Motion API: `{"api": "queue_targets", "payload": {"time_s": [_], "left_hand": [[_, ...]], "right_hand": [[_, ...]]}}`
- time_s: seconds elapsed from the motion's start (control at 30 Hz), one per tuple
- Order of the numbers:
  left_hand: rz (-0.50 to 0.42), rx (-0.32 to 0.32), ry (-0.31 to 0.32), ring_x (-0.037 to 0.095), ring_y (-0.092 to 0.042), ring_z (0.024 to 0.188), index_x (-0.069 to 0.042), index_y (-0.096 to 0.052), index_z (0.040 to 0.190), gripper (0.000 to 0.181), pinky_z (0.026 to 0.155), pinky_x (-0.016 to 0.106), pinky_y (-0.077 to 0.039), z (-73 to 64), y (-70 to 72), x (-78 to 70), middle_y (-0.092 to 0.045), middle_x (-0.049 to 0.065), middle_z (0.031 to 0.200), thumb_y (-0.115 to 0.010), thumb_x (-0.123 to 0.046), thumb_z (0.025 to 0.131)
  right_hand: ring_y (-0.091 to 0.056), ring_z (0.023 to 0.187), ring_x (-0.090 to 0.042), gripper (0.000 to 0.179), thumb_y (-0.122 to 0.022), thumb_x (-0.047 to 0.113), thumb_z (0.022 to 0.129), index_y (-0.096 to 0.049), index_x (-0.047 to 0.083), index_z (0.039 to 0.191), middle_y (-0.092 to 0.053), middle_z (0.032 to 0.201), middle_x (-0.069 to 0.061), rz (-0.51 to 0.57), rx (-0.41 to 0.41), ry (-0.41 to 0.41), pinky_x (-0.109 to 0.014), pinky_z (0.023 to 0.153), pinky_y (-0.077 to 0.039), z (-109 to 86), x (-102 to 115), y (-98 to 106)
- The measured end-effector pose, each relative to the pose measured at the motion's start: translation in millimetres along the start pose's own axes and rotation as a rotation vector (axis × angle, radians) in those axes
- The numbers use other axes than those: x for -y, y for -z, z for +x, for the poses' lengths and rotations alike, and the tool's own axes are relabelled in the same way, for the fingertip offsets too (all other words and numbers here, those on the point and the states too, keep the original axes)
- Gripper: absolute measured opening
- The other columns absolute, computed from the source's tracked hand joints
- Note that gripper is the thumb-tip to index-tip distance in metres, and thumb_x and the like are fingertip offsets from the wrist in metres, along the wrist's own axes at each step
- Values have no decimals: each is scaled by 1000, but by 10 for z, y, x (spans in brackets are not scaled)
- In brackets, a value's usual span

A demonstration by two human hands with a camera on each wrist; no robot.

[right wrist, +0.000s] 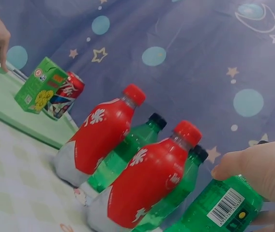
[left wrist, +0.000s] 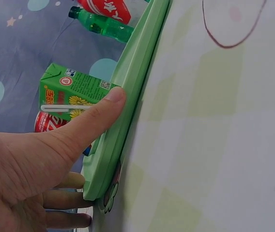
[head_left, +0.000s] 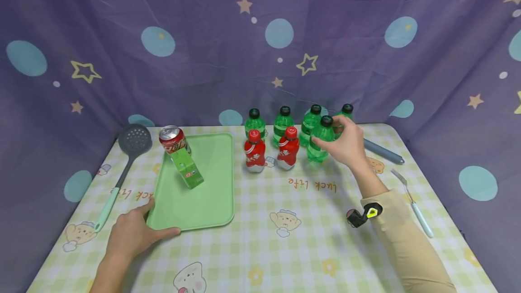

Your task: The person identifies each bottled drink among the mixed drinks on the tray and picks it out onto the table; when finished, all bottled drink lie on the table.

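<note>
My right hand [head_left: 346,141] grips a green soda bottle [head_left: 319,148] with a black cap, at the front of a group of green bottles. In the right wrist view, thumb and fingers wrap the bottle [right wrist: 229,205] near its barcode. Left of it stand two red bottles [head_left: 288,150] with red caps. My left hand [head_left: 132,232] touches the near left corner of a light green tray [head_left: 211,202], thumb along its front edge and fingers at its left side. On the tray are a green drink carton [head_left: 189,171] and a red soda can [head_left: 172,138].
A slotted turner [head_left: 131,148] lies left of the tray. At the right are a grey-handled utensil [head_left: 384,152], partly hidden, and a fork [head_left: 413,202] with a pale handle. More green bottles [head_left: 283,125] stand along the back, near the purple curtain [head_left: 211,58].
</note>
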State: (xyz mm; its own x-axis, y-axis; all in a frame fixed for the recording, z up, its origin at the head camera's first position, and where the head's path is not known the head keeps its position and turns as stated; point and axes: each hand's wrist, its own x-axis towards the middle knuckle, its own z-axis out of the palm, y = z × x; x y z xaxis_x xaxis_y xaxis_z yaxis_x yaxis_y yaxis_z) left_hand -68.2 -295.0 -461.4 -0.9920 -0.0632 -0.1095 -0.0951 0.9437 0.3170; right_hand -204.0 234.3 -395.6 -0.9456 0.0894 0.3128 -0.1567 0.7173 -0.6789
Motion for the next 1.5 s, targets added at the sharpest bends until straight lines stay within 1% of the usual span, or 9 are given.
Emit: {"api": "queue_targets", "payload": {"time_s": [0.2,0.43,0.7,1.1,1.27,1.5], "left_hand": [[1,4,4,67,-59,119,13,-46,152,142,90,68,-54,12,-2,-8,-51,47,142,-88,-83,57],[-4,1,0,67,-58,121,13,-46,152,142,93,70,-54,15,-6,-26,-50,47,142,-88,-84,57],[1,3,-3,67,-58,121,13,-46,152,141,93,69,-53,-5,7,-16,-50,47,143,-89,-82,57],[0,12,6,67,-58,121,14,-47,152,141,92,68,-54,-28,33,2,-50,47,142,-89,-82,57],[-3,6,7,66,-59,121,14,-47,151,140,93,69,-54,-33,26,11,-51,47,142,-89,-81,58],[-8,19,20,67,-56,124,13,-46,153,142,95,69,-53,-28,25,5,-50,46,144,-87,-84,57]], "right_hand": [[-69,107,-39,64,-92,35,82,-64,2,129,-69,124,-18,-34,17,-10,-54,93,-55,-25,-71,-65],[-69,108,-40,65,-92,34,82,-64,2,130,-70,124,-19,-42,26,-12,-55,93,-55,-43,-111,-103],[-70,107,-39,64,-94,33,79,-65,3,127,-70,123,-19,-46,18,4,-55,93,-56,-73,-173,-160],[-69,108,-41,64,-93,32,82,-63,3,130,-69,124,-20,-37,41,27,-56,95,-57,-113,-171,-187],[-70,109,-42,65,-93,35,82,-62,4,130,-68,125,-20,-28,38,29,-56,96,-58,-115,-155,-199],[-67,108,-40,66,-94,35,81,-62,5,130,-66,122,-18,-23,19,33,-55,94,-57,-137,-184,-228]]}}
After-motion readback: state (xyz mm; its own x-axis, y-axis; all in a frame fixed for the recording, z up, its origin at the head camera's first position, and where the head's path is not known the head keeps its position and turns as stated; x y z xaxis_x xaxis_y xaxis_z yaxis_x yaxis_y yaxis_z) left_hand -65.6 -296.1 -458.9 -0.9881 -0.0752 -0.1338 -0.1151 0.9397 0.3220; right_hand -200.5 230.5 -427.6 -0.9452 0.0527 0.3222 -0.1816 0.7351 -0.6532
